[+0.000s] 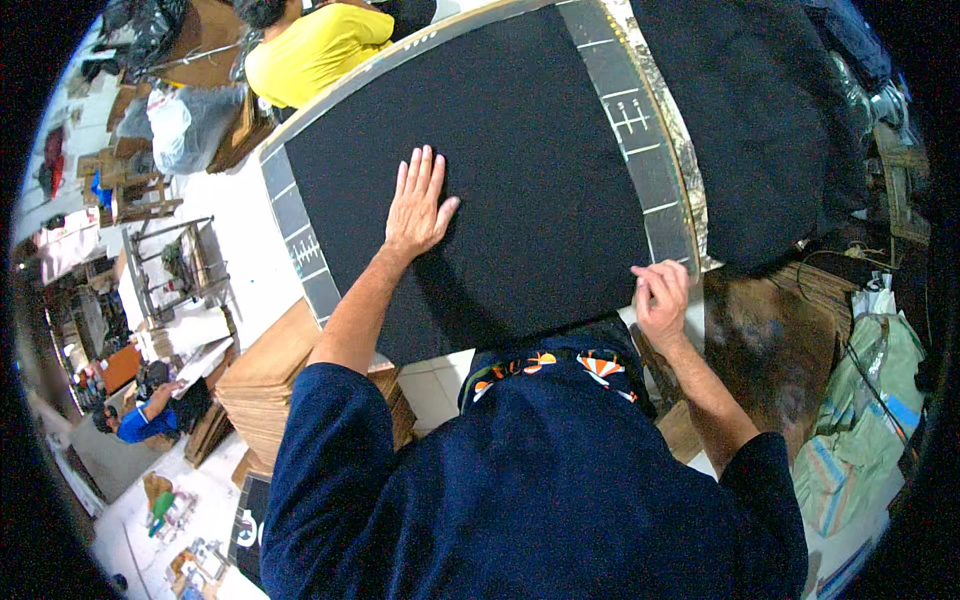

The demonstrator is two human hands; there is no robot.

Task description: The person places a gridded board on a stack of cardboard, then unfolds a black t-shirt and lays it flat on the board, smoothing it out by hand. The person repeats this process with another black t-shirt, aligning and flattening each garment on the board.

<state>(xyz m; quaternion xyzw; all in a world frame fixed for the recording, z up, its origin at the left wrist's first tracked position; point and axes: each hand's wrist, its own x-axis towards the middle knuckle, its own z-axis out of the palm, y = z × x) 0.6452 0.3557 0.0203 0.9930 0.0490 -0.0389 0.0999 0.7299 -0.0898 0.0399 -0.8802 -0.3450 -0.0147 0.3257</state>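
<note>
A piece of black fabric (510, 165) lies spread over a dark board (664, 199) with white ruled marks along its left and right sides. Its near edge hangs past the board toward my body. My left hand (420, 199) rests palm down on the cloth, left of its middle, fingers extended and thumb apart. At the near right corner of the board is my right hand (662, 304), fingers curled, the fingertips at the fabric's right edge. Whether they pinch the cloth is hidden by the fingers themselves.
More black fabric (757, 135) is heaped right of the board. A stack of brown boards (262, 382) stands at the left, and a green woven sack (855, 420) at the right. One person in a yellow shirt (315, 56) sits beyond the board; another in blue (146, 424) is far left.
</note>
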